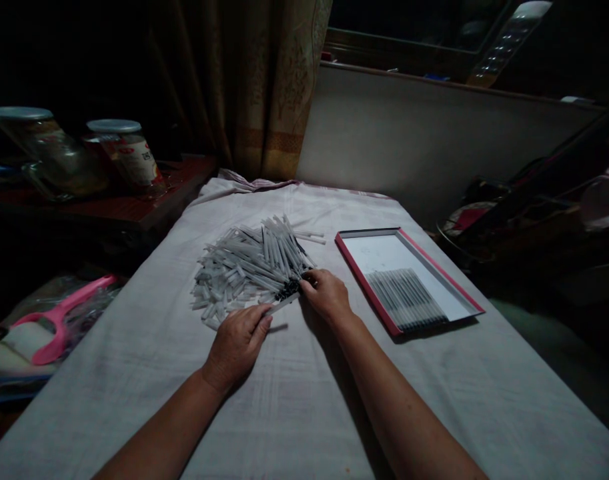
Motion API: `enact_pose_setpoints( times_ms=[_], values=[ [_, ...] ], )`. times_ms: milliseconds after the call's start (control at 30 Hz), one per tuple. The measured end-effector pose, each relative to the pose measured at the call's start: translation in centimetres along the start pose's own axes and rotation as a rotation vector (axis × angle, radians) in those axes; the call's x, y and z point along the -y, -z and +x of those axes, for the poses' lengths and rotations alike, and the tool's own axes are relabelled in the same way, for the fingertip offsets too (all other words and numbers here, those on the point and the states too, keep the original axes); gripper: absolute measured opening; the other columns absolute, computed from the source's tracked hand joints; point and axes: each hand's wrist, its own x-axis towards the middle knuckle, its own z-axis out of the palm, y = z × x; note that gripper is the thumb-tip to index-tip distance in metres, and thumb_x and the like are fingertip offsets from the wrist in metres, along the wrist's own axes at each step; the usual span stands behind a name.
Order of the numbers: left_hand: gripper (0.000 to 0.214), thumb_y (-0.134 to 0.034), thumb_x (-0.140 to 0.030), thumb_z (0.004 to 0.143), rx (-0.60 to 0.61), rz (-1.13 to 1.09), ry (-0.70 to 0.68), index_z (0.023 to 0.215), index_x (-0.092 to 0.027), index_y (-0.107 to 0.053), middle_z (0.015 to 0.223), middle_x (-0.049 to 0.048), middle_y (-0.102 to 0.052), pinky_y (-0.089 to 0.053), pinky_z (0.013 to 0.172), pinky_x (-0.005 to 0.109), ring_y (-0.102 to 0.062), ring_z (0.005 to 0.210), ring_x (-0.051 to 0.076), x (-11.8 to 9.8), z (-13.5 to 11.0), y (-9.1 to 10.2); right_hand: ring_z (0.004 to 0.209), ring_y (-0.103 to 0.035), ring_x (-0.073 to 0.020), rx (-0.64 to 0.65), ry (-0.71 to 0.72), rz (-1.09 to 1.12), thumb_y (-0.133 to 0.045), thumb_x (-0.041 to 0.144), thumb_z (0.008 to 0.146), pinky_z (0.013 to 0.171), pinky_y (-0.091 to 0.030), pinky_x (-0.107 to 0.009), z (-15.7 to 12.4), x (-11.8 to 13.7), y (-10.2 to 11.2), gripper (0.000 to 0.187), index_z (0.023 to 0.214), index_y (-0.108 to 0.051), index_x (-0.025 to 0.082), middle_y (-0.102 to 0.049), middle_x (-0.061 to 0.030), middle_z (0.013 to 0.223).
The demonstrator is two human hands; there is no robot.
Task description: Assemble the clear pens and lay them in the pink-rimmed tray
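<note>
My left hand is closed round one end of a whitish, see-through pen tube, which slants up toward my right hand. The right fingers are pinched together at the tube's far end, beside a cluster of small black pen parts; what they grip is mostly hidden. Just beyond both hands lies a loose heap of similar pen tubes, with a bundle on top leaning away. To the right, a shallow red-edged box holds a row of pens, side by side, their black ends toward me.
A white cloth covers the table. On the left, a dark red stand carries lidded jars, with a pink plastic handle below. A patterned curtain and a pale wall stand behind.
</note>
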Motion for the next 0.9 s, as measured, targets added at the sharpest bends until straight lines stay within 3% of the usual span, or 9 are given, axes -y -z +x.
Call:
enact_pose_setpoints(
  times_ms=[133,267,400,500,633,900],
  values=[
    [0.03,-0.043,-0.034,0.101,0.003,-0.024,0.025,0.109,-0.017,-0.066,0.095,0.0076,-0.076,-0.057,0.076,0.032,-0.073,0.086,0.021,0.0,-0.1,0.0,0.092,-0.068,-0.0207,0.037,-0.029,-0.114,-0.057,0.034,0.089,0.075,-0.047,-0.027,0.3,0.5,0.0,0.023,0.099,-0.078,0.028,-0.073,-0.0045,0.103],
    [0.029,-0.045,-0.032,0.099,0.021,-0.071,0.067,0.115,-0.019,-0.065,0.102,0.008,-0.076,-0.057,0.081,0.033,-0.072,0.093,0.021,0.3,-0.2,-0.2,0.086,-0.068,-0.0208,-0.082,-0.023,-0.051,-0.056,0.032,0.089,0.072,-0.046,-0.028,-0.1,-0.2,1.0,0.024,0.095,-0.078,0.025,-0.074,-0.0061,0.097],
    [0.028,-0.047,-0.031,0.098,0.015,-0.114,0.109,0.115,-0.02,-0.066,0.104,0.0074,-0.075,-0.057,0.085,0.034,-0.071,0.095,0.021,0.7,-0.1,-0.6,0.074,-0.066,-0.0184,-0.37,-0.006,0.19,-0.057,0.031,0.085,0.073,-0.048,-0.03,-0.2,-1.9,3.1,0.023,0.088,-0.078,0.021,-0.074,-0.0074,0.091],
    [0.027,-0.048,-0.03,0.097,0.015,-0.126,0.123,0.113,-0.019,-0.067,0.103,0.0076,-0.075,-0.057,0.086,0.035,-0.071,0.096,0.021,1.0,0.2,-0.8,0.069,-0.066,-0.0185,-0.516,-0.095,0.565,-0.06,0.039,0.079,0.062,-0.049,-0.029,-0.1,-2.8,4.6,0.025,0.084,-0.074,0.018,-0.074,-0.0069,0.081],
    [0.027,-0.048,-0.03,0.097,0.007,-0.14,0.136,0.112,-0.019,-0.067,0.103,0.0079,-0.075,-0.057,0.087,0.035,-0.07,0.097,0.021,1.3,0.4,-0.9,0.052,-0.061,-0.0137,-0.507,-0.258,1.005,-0.065,0.044,0.07,0.041,-0.035,-0.021,-0.4,-2.4,5.8,0.027,0.076,-0.066,0.017,-0.069,-0.003,0.068],
    [0.027,-0.047,-0.03,0.097,-0.006,-0.138,0.103,0.112,-0.018,-0.067,0.103,0.0086,-0.075,-0.057,0.087,0.035,-0.07,0.096,0.021,1.2,0.2,-0.7,0.049,-0.058,-0.0114,-0.47,-0.188,1.08,-0.068,0.045,0.067,0.04,-0.032,-0.019,-1.1,-0.5,6.4,0.03,0.076,-0.064,0.017,-0.07,-0.0031,0.067]
  ],
)
